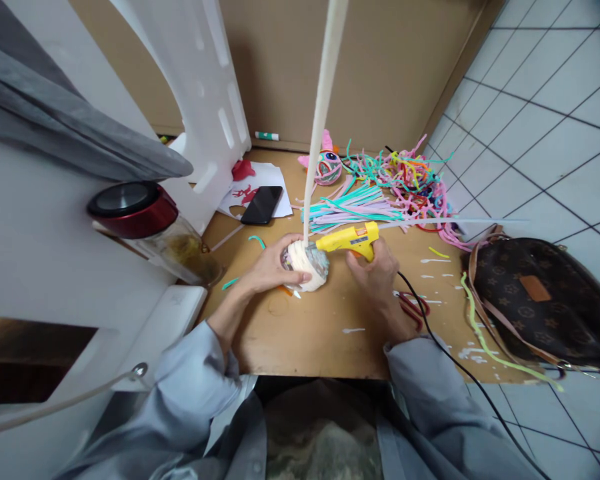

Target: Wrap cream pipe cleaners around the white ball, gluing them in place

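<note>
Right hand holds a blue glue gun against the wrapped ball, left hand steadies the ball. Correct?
Not quite: the glue gun is yellow, not blue, as the head view shows. The right hand does hold it with the nozzle at the wrapped ball, and the left hand steadies the ball.

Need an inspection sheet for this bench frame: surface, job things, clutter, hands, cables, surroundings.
Surface: brown wooden board, flecked with white glue drips.
Job's things: cream yarn-wrapped ball with a cream strand rising out of frame; yellow hot glue gun, nozzle at the ball.
Clutter: heap of coloured pipe cleaners, black phone on white paper, pink fish figure, red-lidded glass jar, red-handled scissors.
Hands: left hand cups the ball; right hand grips the glue gun.
Cables: black cord runs from the gun off the board's near edge.
Surroundings: brown patterned handbag on white tiled floor.
</note>
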`<state>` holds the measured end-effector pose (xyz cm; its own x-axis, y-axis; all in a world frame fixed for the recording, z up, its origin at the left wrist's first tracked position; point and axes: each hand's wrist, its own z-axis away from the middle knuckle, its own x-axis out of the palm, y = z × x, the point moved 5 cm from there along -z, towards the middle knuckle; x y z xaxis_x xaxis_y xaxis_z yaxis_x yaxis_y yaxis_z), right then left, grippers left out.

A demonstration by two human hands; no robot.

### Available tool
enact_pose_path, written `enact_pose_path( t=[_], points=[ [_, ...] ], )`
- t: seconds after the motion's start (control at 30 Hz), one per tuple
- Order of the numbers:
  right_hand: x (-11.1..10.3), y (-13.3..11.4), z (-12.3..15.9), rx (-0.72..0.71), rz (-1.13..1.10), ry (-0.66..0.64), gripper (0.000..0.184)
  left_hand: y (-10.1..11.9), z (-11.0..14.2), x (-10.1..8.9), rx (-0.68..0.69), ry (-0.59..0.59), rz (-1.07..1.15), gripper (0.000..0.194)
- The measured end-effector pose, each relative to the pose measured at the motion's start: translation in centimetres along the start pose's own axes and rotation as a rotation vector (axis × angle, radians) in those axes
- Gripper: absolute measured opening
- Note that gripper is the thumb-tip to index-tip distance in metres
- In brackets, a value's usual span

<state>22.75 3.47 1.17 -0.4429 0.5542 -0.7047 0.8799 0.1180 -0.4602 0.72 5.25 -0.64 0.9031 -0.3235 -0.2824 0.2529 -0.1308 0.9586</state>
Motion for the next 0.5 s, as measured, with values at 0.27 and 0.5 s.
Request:
enact_pose_path(
  t=[0.27, 0.5],
  points=[
    [-0.13, -0.02, 0.00, -0.005, 0.020, -0.005, 0.015, -0.04, -0.01, 0.05, -0.010, -0.007, 0.018, 0.079],
    [-0.21, -0.04, -0.13, -0.039, 0.040, -0.023, 0.014, -0.19, -0.01, 0.04, -0.010, -0.005, 0.018, 0.079]
  ],
)
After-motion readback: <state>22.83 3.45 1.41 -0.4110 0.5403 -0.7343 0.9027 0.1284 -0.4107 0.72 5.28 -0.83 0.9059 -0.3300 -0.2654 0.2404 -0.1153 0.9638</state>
